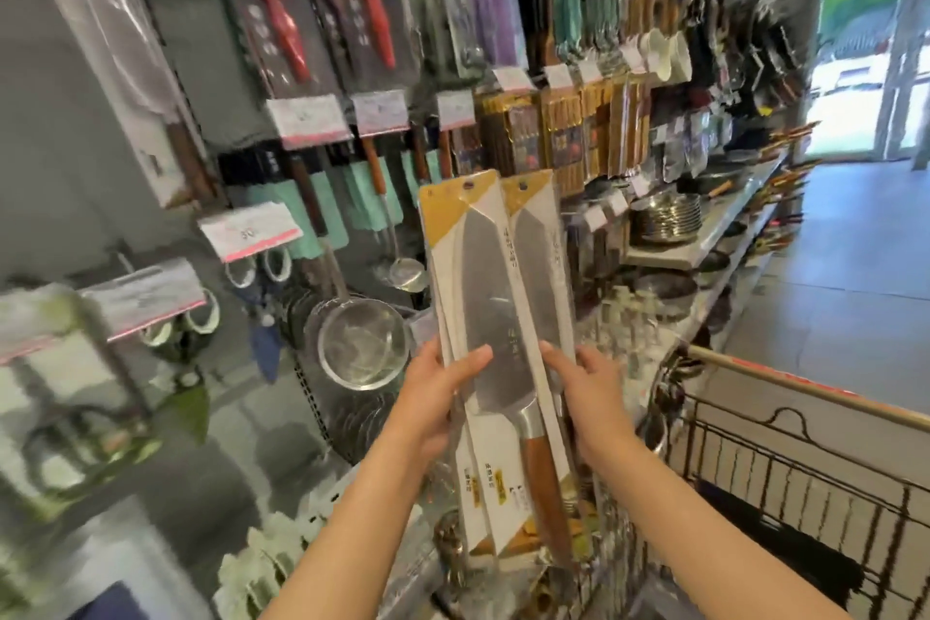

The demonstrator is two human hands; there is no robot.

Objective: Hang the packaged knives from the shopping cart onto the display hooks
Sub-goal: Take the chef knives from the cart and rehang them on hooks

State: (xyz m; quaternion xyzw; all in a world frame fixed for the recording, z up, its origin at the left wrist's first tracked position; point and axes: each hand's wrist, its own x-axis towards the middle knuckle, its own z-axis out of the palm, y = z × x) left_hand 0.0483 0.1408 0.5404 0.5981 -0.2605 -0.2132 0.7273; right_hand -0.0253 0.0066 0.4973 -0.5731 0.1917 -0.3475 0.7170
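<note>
Both hands hold a small fan of packaged knives upright between the person and the shelving: the left hand (433, 398) grips the stack from the left edge, thumb laid across the front card, while the right hand (586, 393) clasps the right edge, fingers curled against the rear pack. The front knife package (483, 332) shows a broad steel blade and a wooden handle on a white card with a yellow top; a second knife package (538, 257) sits just behind and to its right, and further cards seem layered behind, though how many I cannot tell. Printing runs down the cards and on small yellow labels near the handle, too blurred to read. The shopping cart (785, 483) stands at lower right, its contents mostly hidden. So none of these packs is hung yet; I judge the job is mid-carry. Beyond, the display hooks (322, 136) carry utensils and price tags; one price tag (249, 232) appears to read 30.
</note>
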